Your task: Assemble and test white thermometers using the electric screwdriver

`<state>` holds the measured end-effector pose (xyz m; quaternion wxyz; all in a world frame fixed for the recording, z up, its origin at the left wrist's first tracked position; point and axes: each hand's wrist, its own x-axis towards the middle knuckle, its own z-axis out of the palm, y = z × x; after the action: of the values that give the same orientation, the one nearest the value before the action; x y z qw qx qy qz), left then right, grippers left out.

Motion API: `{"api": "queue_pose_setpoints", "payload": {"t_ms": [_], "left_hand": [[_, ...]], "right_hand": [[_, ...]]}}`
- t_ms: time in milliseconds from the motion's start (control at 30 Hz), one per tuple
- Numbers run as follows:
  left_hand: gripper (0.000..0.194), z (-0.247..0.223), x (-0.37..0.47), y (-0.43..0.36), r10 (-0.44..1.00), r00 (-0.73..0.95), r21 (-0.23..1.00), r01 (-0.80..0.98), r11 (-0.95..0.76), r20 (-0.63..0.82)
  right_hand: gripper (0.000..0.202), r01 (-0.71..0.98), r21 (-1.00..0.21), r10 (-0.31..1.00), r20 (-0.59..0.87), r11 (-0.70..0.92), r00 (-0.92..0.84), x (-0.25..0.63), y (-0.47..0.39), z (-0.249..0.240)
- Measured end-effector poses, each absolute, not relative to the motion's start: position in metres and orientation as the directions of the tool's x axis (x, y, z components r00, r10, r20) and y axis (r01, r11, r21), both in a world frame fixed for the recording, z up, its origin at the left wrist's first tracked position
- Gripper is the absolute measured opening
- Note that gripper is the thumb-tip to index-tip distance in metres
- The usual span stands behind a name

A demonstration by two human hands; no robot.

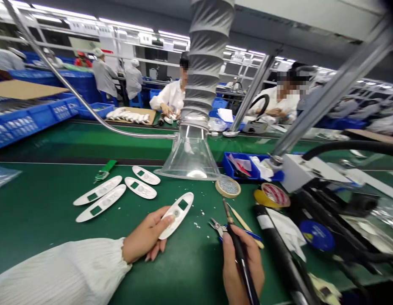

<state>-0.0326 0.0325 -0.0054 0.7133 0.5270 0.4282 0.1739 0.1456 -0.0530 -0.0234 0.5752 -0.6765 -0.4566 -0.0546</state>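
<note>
My left hand (pixel 150 235) grips a white oval plastic cover (pixel 171 226) with a small rectangular window, tilted above the green mat. In my right hand (pixel 242 264) is a soldering iron (pixel 238 245), held like a pen with its tip pointing up and away. Under and beside that hand lie pliers (pixel 218 227) with blue handles and a thin pale stick (pixel 239 218). A round tin (pixel 228 187) of silvery wire sits just beyond the iron's tip. Left of my left hand rest several similar white covers (pixel 101 203) and a green circuit board (pixel 105 170).
A clear fume hood (pixel 191 156) on a grey duct hangs over the table's far middle. To its right stand a blue bin (pixel 241 167), a roll of tape (pixel 274 195) and a white box (pixel 298 171). White crumbs (pixel 196 224) dot the mat. Co-workers sit across the conveyor.
</note>
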Motion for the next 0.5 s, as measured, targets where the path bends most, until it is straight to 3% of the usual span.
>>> {"api": "queue_pose_setpoints", "payload": {"t_ms": [133, 267, 400, 500], "left_hand": [[0.069, -0.003, -0.034, 0.030, 0.607, 0.666, 0.893, 0.230, 0.387, -0.435], [0.066, -0.002, -0.033, 0.024, 0.420, 0.772, 0.866, 0.329, 0.377, -0.476], [0.063, 0.005, -0.031, 0.014, 0.280, 0.821, 0.852, 0.401, 0.337, -0.497], [0.059, 0.013, -0.029, 0.009, 0.289, 0.812, 0.850, 0.414, 0.326, -0.506]], "right_hand": [[0.030, 0.528, -0.849, 0.553, 0.431, -0.018, 0.713, 0.140, -0.056, -0.018], [0.035, 0.380, -0.923, 0.648, 0.325, 0.059, 0.689, 0.143, -0.061, -0.023], [0.026, 0.395, -0.918, 0.728, 0.290, 0.028, 0.621, 0.144, -0.064, -0.023], [0.020, 0.433, -0.901, 0.710, 0.302, -0.006, 0.637, 0.137, -0.066, -0.017]]}}
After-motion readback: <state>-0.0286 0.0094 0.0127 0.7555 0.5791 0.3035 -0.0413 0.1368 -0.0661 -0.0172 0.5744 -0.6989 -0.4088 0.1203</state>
